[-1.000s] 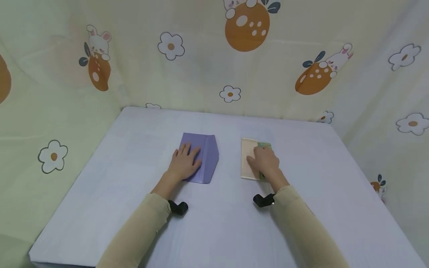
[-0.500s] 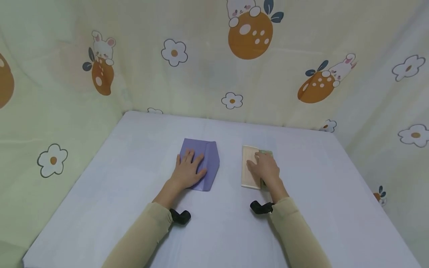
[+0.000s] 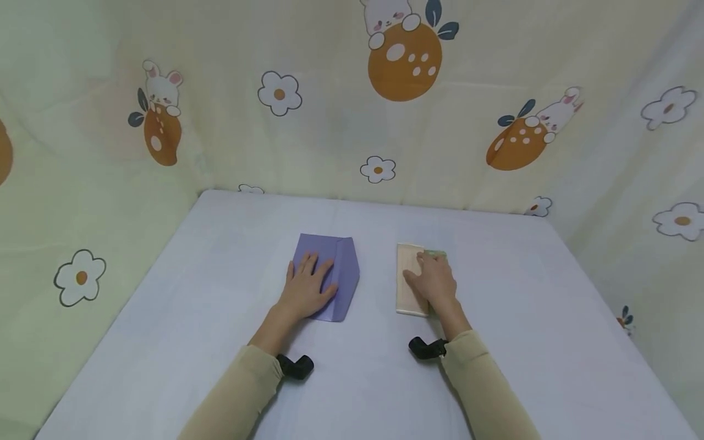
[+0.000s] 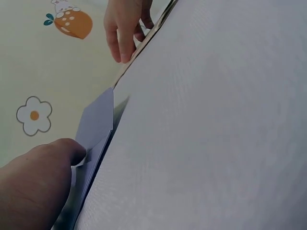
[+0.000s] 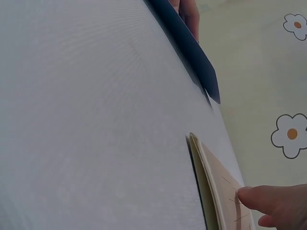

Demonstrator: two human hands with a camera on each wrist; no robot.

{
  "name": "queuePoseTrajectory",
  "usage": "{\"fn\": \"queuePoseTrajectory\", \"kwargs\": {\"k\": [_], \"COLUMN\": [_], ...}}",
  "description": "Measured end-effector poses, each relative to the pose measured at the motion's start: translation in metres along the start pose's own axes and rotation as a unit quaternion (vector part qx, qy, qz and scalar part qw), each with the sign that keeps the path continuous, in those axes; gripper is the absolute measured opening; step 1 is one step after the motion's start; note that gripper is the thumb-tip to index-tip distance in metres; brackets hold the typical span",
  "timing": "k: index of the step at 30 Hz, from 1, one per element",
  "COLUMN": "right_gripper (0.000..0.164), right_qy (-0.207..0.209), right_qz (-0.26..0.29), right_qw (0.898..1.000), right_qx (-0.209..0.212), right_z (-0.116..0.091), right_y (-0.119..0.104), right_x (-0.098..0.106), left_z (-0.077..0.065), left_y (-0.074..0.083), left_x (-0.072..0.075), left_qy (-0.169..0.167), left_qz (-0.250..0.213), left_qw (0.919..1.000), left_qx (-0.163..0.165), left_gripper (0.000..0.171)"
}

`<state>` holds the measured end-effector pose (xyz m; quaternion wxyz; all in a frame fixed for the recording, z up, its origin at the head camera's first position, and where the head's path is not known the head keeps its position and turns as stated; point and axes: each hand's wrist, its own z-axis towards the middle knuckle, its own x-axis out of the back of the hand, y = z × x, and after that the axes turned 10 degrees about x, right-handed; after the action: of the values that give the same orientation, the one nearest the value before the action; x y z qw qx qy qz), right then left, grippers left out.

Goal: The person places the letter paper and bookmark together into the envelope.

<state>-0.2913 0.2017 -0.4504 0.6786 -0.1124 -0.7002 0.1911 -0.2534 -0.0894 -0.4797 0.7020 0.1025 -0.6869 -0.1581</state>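
Observation:
My left hand (image 3: 304,294) lies with spread fingers on a purple envelope (image 3: 346,275), whose pointed flap is unfolded to the right. In the left wrist view the thumb touches the envelope (image 4: 98,120) near the flap's fold, and the flap stands slightly raised off the table. To the right, a cream folded card (image 3: 408,287) with a green strip along its right side lies flat. My right hand (image 3: 436,281) rests over it, fingertips pointing down and covering much of the green part. The right wrist view shows the thumb touching the face of the card (image 5: 225,191), marked with thin lines.
Both things lie on a white-covered table (image 3: 363,391). A pale curtain (image 3: 324,140) printed with rabbits, orange fruit and flowers hangs behind and along the sides. Black wrist cameras (image 3: 297,368) sit at both cuffs.
The head view has tilted, so the scene sits lower. My left hand has spread its thumb further right over the envelope. The right hand stays on the card.

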Motion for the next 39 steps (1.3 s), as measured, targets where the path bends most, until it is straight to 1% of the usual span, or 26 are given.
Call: {"fn": "queuePoseTrajectory", "kwargs": {"k": [5, 10, 17, 20, 26, 35, 39], "right_gripper": [0.067, 0.064, 0.058, 0.056, 0.054, 0.053, 0.052], "right_qy": [-0.002, 0.004, 0.012, 0.010, 0.022, 0.026, 0.026], "right_qz": [-0.001, 0.003, 0.001, 0.006, 0.013, 0.018, 0.017], "right_qw": [1.000, 1.000, 1.000, 1.000, 1.000, 0.999, 1.000], "right_qx": [-0.002, 0.002, 0.004, 0.005, 0.002, -0.003, -0.004], "right_z": [-0.006, -0.011, -0.009, -0.007, -0.004, -0.003, -0.002], "right_y": [0.004, 0.005, 0.008, 0.007, 0.005, 0.008, 0.008], "right_x": [-0.005, -0.005, -0.006, -0.004, 0.000, -0.003, -0.003], "left_z": [-0.010, -0.013, -0.009, -0.007, -0.001, 0.001, 0.001], "left_y": [-0.003, -0.003, -0.003, -0.004, -0.004, -0.003, -0.003], "left_x": [-0.008, -0.013, -0.012, -0.010, -0.006, -0.002, -0.002], "left_qy": [-0.003, 0.002, 0.012, 0.019, 0.032, 0.034, 0.032], "left_qz": [0.001, -0.001, -0.010, -0.015, -0.029, -0.038, -0.033], "left_qw": [1.0000, 1.0000, 0.9999, 0.9997, 0.9990, 0.9986, 0.9989], "left_qx": [0.006, 0.006, 0.002, 0.000, -0.005, -0.011, -0.010], "left_gripper": [0.060, 0.060, 0.059, 0.058, 0.055, 0.055, 0.055]}}
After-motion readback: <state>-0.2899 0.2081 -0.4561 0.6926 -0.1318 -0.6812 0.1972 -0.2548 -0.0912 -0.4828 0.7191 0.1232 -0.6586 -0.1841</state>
